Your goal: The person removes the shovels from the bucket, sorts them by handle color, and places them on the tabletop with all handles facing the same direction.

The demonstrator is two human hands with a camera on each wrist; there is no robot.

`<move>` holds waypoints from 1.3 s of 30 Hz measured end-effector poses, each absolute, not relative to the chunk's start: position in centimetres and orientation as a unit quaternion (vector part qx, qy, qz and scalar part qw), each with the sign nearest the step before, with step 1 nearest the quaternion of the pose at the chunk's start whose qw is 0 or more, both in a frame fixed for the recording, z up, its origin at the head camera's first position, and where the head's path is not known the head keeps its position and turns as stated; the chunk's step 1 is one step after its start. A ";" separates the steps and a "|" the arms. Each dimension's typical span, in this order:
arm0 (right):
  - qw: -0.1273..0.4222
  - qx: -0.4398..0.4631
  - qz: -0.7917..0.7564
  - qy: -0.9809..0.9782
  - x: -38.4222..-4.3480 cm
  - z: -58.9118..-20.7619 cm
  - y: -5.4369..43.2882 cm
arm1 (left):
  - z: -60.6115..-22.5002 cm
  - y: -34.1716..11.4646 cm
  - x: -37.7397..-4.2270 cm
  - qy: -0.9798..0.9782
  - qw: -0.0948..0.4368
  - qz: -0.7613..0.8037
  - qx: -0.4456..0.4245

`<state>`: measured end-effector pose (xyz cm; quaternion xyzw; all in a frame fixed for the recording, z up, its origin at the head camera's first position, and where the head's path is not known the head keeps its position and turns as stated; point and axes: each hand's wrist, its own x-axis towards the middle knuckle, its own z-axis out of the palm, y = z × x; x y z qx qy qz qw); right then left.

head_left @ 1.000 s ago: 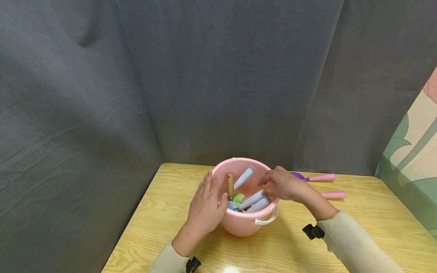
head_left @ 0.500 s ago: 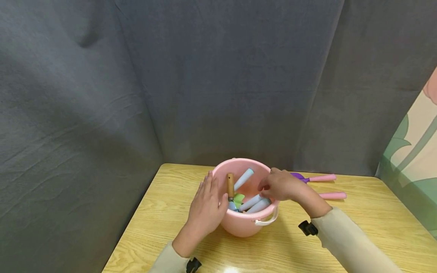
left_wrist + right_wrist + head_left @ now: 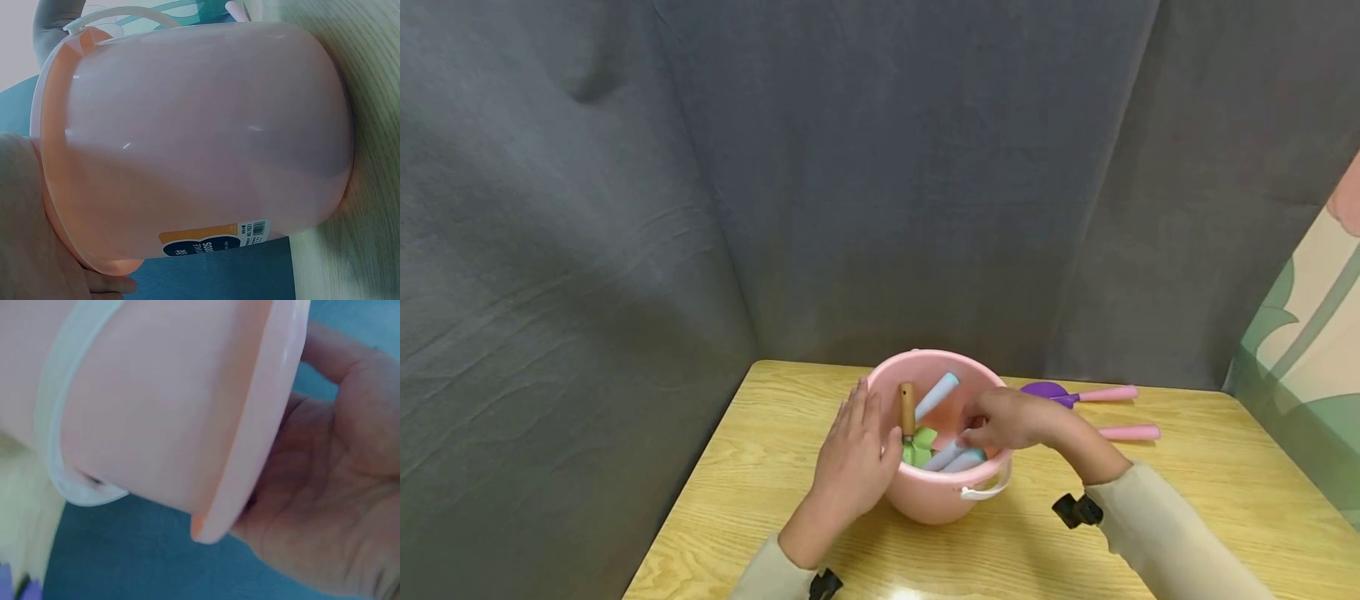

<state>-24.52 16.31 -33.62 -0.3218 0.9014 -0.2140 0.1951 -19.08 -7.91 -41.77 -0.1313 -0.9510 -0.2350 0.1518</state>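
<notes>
A pink bucket (image 3: 932,500) stands on the wooden table, its white carrying handle (image 3: 988,490) folded down at the right. My left hand (image 3: 853,454) rests with straight fingers against the bucket's left rim. Reaching over the right rim, my right hand (image 3: 1011,418) pinches the end of a light-blue-handled tool (image 3: 946,455), whose head is hidden. Beside it in the bucket lies another light blue handle (image 3: 967,460). A wooden handle (image 3: 907,408) stands up near a green lobed piece (image 3: 919,450), and a third light blue handle (image 3: 937,396) leans on the back wall.
Right of the bucket lie a purple shovel (image 3: 1048,392) with a pink handle and a second pink handle (image 3: 1131,432), partly hidden by my right arm. A dark grey curtain (image 3: 910,208) hangs behind the table (image 3: 737,500).
My right hand has moved deeper into the bucket and now pinches the light-blue-handled tool. That tool has shifted, and its blue part no longer shows by the wooden handle. My left hand stays put.
</notes>
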 end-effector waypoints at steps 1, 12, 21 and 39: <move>0.203 -0.323 -0.229 0.896 -24.4 -33.7 16.3 | -41.8 -7.9 -19.1 -0.951 0.154 -0.235 -0.133; 0.240 -0.351 -0.319 0.847 -23.9 -34.6 15.8 | -42.2 -7.9 -19.1 -0.946 0.173 -0.237 -0.141; 0.148 -0.404 -0.305 0.849 -23.8 -35.4 14.9 | -41.8 -8.1 -19.3 -0.947 0.172 -0.232 -0.142; 0.147 -0.336 -0.391 0.844 -24.7 -36.9 13.1 | -42.1 -8.0 -19.1 -0.947 0.172 -0.231 -0.144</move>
